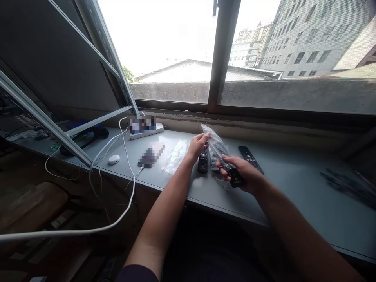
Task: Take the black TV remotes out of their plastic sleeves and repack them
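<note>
A black remote control is gripped in my right hand, its lower end sticking out of a clear plastic bag that covers the rest. My left hand pinches that bag near its far end. Just below my left hand, a second black remote lies on the table. Beneath the held one there is more plastic with a dark item inside, partly hidden. To the right of my right hand lies another black remote, bare and at a slant.
Crumpled clear plastic bags lie left of my hands on the grey table. Farther left are a blurred-out item with a cable, a white round case, a power strip and white cables. A metal frame stands at the left.
</note>
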`<action>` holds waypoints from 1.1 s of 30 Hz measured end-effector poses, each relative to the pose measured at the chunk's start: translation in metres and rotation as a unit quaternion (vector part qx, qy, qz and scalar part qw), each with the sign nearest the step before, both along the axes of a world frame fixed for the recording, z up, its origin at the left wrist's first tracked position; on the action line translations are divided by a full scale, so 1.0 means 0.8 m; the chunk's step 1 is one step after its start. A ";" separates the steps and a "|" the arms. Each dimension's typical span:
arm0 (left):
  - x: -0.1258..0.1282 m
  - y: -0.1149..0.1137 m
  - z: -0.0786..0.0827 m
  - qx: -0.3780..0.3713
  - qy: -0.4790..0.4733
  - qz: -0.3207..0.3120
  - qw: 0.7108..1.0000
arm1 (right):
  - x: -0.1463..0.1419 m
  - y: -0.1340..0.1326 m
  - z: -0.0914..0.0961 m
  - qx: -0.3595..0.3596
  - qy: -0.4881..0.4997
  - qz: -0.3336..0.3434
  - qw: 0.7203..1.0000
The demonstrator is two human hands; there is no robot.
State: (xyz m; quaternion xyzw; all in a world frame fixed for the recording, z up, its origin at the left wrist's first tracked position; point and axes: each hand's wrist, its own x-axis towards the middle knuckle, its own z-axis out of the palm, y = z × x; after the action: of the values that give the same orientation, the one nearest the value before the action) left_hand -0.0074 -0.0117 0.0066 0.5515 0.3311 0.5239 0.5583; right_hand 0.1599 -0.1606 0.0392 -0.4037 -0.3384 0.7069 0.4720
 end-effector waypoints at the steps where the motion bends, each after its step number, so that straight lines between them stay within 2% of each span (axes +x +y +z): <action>1: 0.000 -0.001 0.000 -0.004 0.005 -0.009 1.000 | 0.000 0.000 0.001 0.001 0.000 -0.004 1.000; 6: 0.000 -0.012 0.002 0.029 0.057 -0.110 0.992 | 0.001 0.000 0.004 -0.009 -0.006 -0.009 1.000; 8: 0.000 -0.015 0.001 0.043 0.080 -0.123 0.988 | 0.001 0.001 0.004 -0.010 -0.011 -0.011 1.000; 11: 0.001 -0.012 0.000 0.043 0.085 -0.110 0.989 | 0.003 0.001 0.003 -0.004 -0.020 -0.015 1.000; 14: 0.001 -0.004 -0.002 0.032 0.035 -0.051 0.998 | 0.006 0.002 0.001 -0.005 -0.037 0.006 0.999; 18: -0.002 0.011 -0.004 -0.001 -0.057 0.081 0.995 | 0.009 0.001 0.002 -0.005 -0.041 0.038 0.998; 22: -0.015 0.022 -0.004 -0.058 -0.122 0.204 0.970 | 0.009 -0.002 0.006 0.012 -0.033 0.003 0.999; 24: -0.020 0.025 -0.003 -0.086 -0.144 0.235 0.957 | 0.009 -0.003 0.007 0.026 -0.026 -0.021 0.999; 28: -0.021 0.020 0.003 -0.107 -0.165 0.215 0.957 | 0.011 -0.001 0.004 0.048 -0.033 -0.098 0.994; 33: -0.011 0.006 0.011 -0.096 -0.154 0.118 0.976 | 0.015 0.002 -0.003 0.051 -0.040 -0.130 0.989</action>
State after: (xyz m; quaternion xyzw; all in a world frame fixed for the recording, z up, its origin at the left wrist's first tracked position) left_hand -0.0166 -0.0068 0.0153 0.3651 0.3527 0.6305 0.5872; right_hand 0.1721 -0.1589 0.0367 -0.4476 -0.3376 0.6044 0.5661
